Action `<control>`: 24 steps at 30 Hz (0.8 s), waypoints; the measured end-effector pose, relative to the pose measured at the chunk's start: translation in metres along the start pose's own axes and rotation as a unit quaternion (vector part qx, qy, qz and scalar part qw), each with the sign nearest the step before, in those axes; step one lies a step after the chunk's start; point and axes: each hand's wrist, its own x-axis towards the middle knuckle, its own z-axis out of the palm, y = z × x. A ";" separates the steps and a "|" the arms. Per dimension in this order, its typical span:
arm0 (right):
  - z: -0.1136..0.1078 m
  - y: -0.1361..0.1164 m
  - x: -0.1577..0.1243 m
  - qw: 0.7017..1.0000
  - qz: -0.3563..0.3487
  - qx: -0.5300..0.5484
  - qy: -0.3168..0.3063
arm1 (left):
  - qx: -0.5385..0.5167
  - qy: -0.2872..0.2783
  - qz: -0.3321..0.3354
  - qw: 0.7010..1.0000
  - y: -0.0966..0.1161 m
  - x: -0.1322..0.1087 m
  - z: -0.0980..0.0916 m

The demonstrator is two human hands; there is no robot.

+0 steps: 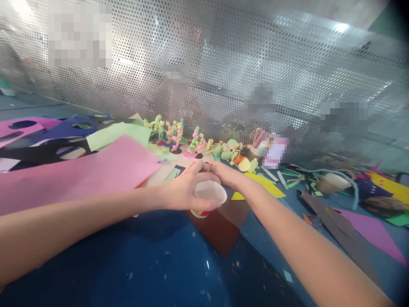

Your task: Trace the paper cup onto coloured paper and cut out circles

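A white paper cup [209, 192] with a red and yellow printed side is tilted, its open mouth toward me. My left hand [187, 187] is wrapped round it, thumb across the near side. Beyond the cup's rim, my right hand [223, 172] meets the fingers of my left hand; its own fingertips are mostly hidden there. Under the cup lies a brown sheet [223, 232]. A yellow sheet [258, 186] sits beside my right wrist, and a large pink sheet [105, 170] spreads to the left of my left hand.
Small paper figures [175, 136] stand behind my hands, before a perforated metal screen [211, 55]. Green and orange paper pieces [234, 155] lie by them. At right are another cup [332, 182], a purple sheet [373, 232] and scraps on the blue table [153, 264].
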 end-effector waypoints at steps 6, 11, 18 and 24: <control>0.001 -0.002 0.002 0.999 0.025 0.026 -0.008 | 0.002 0.001 -0.003 1.000 0.001 0.000 -0.001; 0.002 -0.006 0.003 0.998 0.035 0.025 -0.035 | 0.000 0.000 -0.004 1.000 -0.001 -0.001 0.000; 0.002 -0.016 0.007 0.992 0.069 0.013 -0.101 | -0.004 0.001 -0.012 1.000 -0.003 0.000 0.002; 0.005 -0.021 0.012 0.991 0.095 -0.004 -0.093 | 0.000 0.001 -0.021 1.000 0.000 0.000 0.000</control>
